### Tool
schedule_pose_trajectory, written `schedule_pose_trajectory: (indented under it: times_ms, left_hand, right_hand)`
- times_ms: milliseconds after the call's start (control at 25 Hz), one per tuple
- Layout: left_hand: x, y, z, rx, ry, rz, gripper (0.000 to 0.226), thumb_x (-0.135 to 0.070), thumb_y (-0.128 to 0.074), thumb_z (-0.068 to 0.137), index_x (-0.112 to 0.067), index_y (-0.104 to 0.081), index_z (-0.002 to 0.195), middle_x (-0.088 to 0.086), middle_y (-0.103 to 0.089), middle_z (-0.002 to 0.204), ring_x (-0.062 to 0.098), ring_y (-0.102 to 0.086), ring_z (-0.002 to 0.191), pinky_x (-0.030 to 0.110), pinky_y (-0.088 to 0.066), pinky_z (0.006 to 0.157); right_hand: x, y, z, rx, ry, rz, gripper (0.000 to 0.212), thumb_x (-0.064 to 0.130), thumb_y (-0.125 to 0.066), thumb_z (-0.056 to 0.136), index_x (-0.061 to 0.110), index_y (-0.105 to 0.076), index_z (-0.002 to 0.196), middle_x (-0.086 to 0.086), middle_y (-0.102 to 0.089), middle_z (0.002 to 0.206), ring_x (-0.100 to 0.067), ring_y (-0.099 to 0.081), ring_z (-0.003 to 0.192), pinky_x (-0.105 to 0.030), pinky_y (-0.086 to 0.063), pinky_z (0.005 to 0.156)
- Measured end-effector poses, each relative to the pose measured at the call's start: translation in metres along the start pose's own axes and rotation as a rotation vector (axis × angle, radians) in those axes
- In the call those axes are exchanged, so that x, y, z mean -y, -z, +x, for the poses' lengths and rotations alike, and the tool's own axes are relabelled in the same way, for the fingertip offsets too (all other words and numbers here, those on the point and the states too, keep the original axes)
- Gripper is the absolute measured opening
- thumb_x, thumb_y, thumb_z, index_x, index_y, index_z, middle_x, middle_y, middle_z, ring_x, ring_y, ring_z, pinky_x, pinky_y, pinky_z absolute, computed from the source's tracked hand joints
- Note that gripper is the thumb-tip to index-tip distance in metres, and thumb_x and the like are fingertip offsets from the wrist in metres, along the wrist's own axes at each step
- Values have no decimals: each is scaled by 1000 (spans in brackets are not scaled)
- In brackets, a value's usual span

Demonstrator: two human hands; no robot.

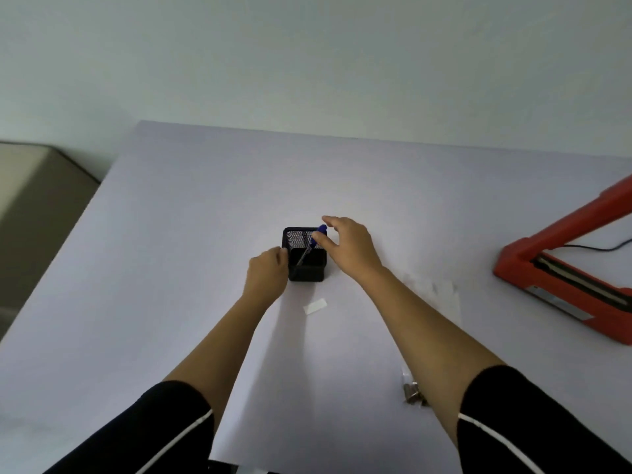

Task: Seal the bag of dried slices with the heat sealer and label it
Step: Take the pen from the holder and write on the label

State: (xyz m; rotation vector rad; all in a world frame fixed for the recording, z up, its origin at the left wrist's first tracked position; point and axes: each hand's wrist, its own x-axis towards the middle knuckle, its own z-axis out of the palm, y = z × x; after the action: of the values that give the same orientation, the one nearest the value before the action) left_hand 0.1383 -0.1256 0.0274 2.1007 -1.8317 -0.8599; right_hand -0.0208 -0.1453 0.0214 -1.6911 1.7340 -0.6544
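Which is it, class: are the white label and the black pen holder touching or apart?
Apart. The head view shows bare table between the label and the pen holder.

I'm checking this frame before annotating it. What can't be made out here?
Head view only.
heat sealer: cut off by the right edge.
bag: transparent, partly behind the right forearm; seal unreadable.
label: too small to show writing.
right hand: thumb meets the pen in the pen holder, grip unclear.

Pale wall (pixel 307 56); white table (pixel 171 234)
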Motion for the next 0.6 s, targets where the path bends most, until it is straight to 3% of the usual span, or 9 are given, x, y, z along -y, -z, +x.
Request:
schedule_pose_trajectory:
  times_ms: [80,200,320,400,480,520,600]
  left_hand:
    - [0,-2,2,2,20,-26,32,-17,-29,99,-5,-47,75,26,-60,85,42,-52,85,34,-32,66]
    - [-3,-3,1,11,22,-30,31,-15,-28,99,-6,-45,74,27,-61,88,42,-53,86,39,-36,68]
    - [-3,1,0,8,40,-103,31,-16,-28,98,-9,-36,70,17,-53,73,40,-49,79,37,-32,60]
    - [-5,12,-3,-85,-14,-241,26,-21,-30,99,-13,-42,77,7,-53,74,31,-47,77,33,-33,61]
    - [-9,30,-6,-93,-132,-337,25,-27,-37,100,-19,-58,109,-1,-62,99,17,-55,92,21,-39,79]
    - [-12,39,-8,-35,-187,-376,30,-31,-42,98,-20,-57,122,-6,-62,105,6,-57,94,11,-38,80]
    - [-18,51,-12,68,-269,-416,28,-31,-54,93,-24,-59,120,-9,-67,97,-6,-59,81,1,-39,69]
  right_hand:
    - [0,-7,6,-41,-10,36,30,28,-61,89,11,-64,114,-7,-66,116,-23,-58,110,-29,-42,92]
    - [5,-3,5,-134,51,59,14,22,-64,87,13,-69,95,-3,-71,98,-20,-62,99,-28,-44,85]
    - [17,21,1,-209,59,194,8,20,-65,86,13,-68,90,6,-70,81,-5,-65,81,-23,-48,79]
    - [27,44,0,-295,67,248,8,20,-65,87,14,-69,91,12,-65,76,8,-60,70,-15,-47,74]
    - [39,68,-2,-373,88,284,9,20,-64,88,13,-69,91,14,-64,75,13,-58,67,-9,-44,69]
    - [45,79,-3,-396,89,303,9,20,-63,88,13,-68,90,14,-64,74,12,-57,66,-7,-43,67]
    - [56,93,-5,-416,78,335,7,21,-62,89,16,-67,88,12,-65,73,9,-57,62,-6,-41,63]
